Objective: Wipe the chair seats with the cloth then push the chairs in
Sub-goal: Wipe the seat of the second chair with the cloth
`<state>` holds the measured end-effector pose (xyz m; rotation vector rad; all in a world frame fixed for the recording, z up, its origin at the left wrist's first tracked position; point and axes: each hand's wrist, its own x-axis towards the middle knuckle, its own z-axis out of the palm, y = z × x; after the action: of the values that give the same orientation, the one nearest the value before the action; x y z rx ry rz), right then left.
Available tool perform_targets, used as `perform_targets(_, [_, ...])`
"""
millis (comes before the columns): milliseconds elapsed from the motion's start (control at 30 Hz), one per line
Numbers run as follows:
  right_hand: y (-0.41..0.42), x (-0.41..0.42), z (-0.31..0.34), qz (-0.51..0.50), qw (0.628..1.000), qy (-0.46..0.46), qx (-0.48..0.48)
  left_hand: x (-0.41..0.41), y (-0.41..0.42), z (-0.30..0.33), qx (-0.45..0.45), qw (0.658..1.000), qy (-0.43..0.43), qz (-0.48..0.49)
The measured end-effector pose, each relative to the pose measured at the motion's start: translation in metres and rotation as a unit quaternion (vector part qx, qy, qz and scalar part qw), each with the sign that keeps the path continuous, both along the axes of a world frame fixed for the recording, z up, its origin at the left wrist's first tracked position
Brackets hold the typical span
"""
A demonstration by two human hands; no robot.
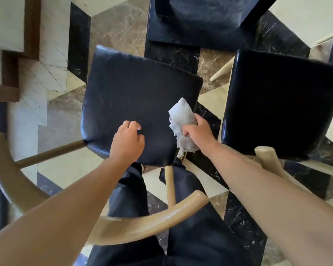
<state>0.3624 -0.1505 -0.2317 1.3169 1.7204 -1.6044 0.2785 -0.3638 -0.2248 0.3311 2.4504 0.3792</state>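
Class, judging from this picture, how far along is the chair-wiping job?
Done: nothing shows as finished. In hand: the right hand grips the cloth at the near seat's edge; the left hand rests there. Left: the second seat, and pushing both in.

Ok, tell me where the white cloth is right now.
In the head view, the crumpled white cloth is gripped in the right hand, at the right edge of the nearer black padded chair seat, right of centre.

Crumpled white cloth (181,125) overhangs the black chair seat's (135,96) right edge.
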Motion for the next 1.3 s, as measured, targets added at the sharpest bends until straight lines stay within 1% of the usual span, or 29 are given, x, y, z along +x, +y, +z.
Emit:
perform_targets(167, [0.006,-0.014,-0.016,-0.031,0.996,0.055,0.065,-0.02,0.001,-0.031,-0.006,1.0,0.002,-0.014])
perform_targets(400, [0.014,-0.04,-0.029,-0.093,0.986,0.085,0.113,-0.06,-0.005,-0.046,-0.011,0.998,0.023,-0.06])
perform_targets(467, [0.014,-0.046,-0.034,-0.111,0.977,0.093,0.156,-0.07,-0.006,-0.044,-0.01,0.997,0.027,-0.076])
perform_targets(533, [0.02,-0.056,-0.043,-0.125,0.96,0.105,0.226,-0.083,-0.004,-0.044,-0.01,0.996,0.035,-0.084])
perform_targets(633, [0.03,-0.066,-0.061,-0.094,0.93,0.09,0.343,-0.09,0.0,-0.047,-0.02,0.996,0.035,-0.078])
perform_targets(700, [0.035,-0.071,-0.075,-0.069,0.917,0.076,0.386,-0.088,0.003,-0.052,-0.022,0.996,0.038,-0.077])
perform_targets(733, [0.035,-0.073,-0.081,-0.044,0.913,0.054,0.401,-0.087,0.003,-0.053,-0.021,0.997,0.039,-0.07])
perform_targets(767, [0.034,-0.074,-0.088,-0.015,0.913,0.024,0.407,-0.088,0.005,-0.056,-0.017,0.997,0.041,-0.059])
perform_targets(833, [0.032,-0.078,-0.104,0.03,0.922,-0.014,0.385,-0.09,0.006,-0.063,-0.01,0.998,0.048,-0.04])
perform_targets(900, [0.028,-0.082,-0.12,0.041,0.934,-0.004,0.354,-0.096,0.005,-0.07,-0.011,0.997,0.056,-0.044])
perform_targets(1000, [0.022,-0.091,-0.135,-0.008,0.938,0.01,0.346,-0.116,-0.001,-0.078,-0.019,0.991,0.079,-0.108])
perform_targets(1100, [0.014,-0.102,-0.145,-0.048,0.932,0.005,0.358,-0.149,-0.013,-0.088,-0.027,0.977,0.112,-0.18])
perform_targets(1167, [0.012,-0.106,-0.148,-0.066,0.923,-0.001,0.38,-0.17,-0.016,-0.093,-0.032,0.972,0.127,-0.195])
perform_targets(1300, [0.001,-0.117,-0.154,-0.091,0.904,-0.038,0.416,-0.2,-0.033,-0.104,-0.048,0.973,0.122,-0.192])
